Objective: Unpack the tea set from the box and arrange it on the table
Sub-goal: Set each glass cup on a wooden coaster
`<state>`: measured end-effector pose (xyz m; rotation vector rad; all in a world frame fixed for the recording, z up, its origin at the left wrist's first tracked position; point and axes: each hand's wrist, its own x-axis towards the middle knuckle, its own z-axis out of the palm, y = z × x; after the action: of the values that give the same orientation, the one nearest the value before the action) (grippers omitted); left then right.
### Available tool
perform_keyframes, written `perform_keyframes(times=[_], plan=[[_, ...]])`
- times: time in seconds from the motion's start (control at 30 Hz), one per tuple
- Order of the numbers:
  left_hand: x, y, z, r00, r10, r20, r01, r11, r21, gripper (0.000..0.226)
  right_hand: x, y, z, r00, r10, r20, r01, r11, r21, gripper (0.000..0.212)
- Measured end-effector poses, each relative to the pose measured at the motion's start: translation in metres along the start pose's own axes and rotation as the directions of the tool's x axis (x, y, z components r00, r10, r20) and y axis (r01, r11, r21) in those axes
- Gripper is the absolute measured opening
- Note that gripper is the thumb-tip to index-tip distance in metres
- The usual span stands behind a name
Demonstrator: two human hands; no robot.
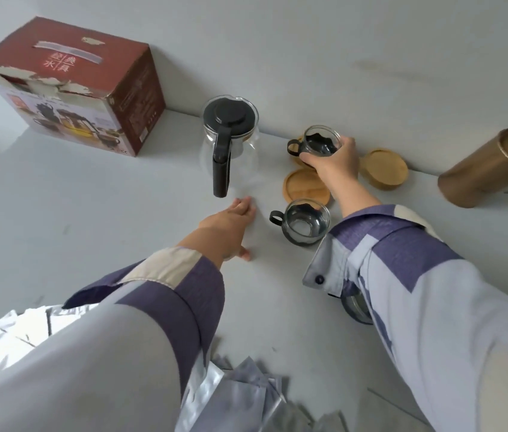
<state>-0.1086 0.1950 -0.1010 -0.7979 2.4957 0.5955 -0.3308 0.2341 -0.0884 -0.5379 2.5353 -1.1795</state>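
Note:
A glass teapot (pixel 231 141) with a black lid and handle stands near the wall at centre. My right hand (pixel 335 163) grips a glass cup (pixel 321 141) with a black holder, just over a wooden coaster whose edge shows beneath it. A second glass cup (pixel 301 221) stands nearer me, beside another wooden coaster (pixel 305 185). A small stack of coasters (pixel 383 168) lies right of my hand. My left hand (pixel 231 226) rests flat on the table, fingers straight, below the teapot's handle. Another glass piece (pixel 355 307) is mostly hidden under my right sleeve.
The red tea-set box (pixel 84 88) stands at the back left against the wall. A gold tin canister (pixel 489 169) lies on its side at the far right. Crumpled plastic wrapping (pixel 246 397) covers the near table edge.

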Motion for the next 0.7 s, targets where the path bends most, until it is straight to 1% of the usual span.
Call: perform_keyframes(times=[0.1, 0.2, 0.27, 0.37, 0.43, 0.53, 0.7], plan=[[0.000, 0.000, -0.001, 1.000, 0.000, -0.004, 0.000, 1.000, -0.005, 0.104, 0.009, 0.000, 0.007, 1.000, 0.021, -0.020, -0.020, 1.000, 0.016, 0.086], [0.001, -0.001, 0.000, 1.000, -0.008, -0.004, 0.007, 1.000, -0.016, 0.104, 0.013, 0.003, 0.012, 0.999, 0.029, -0.014, -0.029, 1.000, -0.010, 0.085], [0.001, -0.001, 0.000, 1.000, -0.013, 0.000, 0.013, 1.000, -0.011, 0.104, 0.011, 0.002, 0.013, 0.999, 0.032, -0.008, -0.032, 0.999, -0.019, 0.089], [0.001, -0.001, 0.000, 1.000, -0.019, 0.006, 0.019, 1.000, -0.001, 0.104, 0.006, -0.003, 0.008, 0.997, 0.071, 0.011, -0.071, 0.996, -0.049, 0.111], [0.001, -0.001, 0.000, 1.000, -0.016, 0.009, 0.016, 1.000, 0.010, 0.104, 0.000, -0.007, 0.000, 0.997, 0.082, -0.011, -0.083, 0.992, -0.098, 0.121], [0.000, -0.002, -0.002, 1.000, -0.013, 0.008, 0.013, 0.999, 0.033, 0.104, -0.015, -0.010, -0.011, 0.997, 0.071, -0.007, -0.072, 0.992, -0.106, 0.119], [-0.002, -0.001, -0.004, 1.000, -0.010, 0.010, 0.010, 0.997, 0.072, 0.104, -0.052, -0.001, -0.027, 0.990, 0.072, 0.120, -0.076, 0.997, 0.030, 0.112]])
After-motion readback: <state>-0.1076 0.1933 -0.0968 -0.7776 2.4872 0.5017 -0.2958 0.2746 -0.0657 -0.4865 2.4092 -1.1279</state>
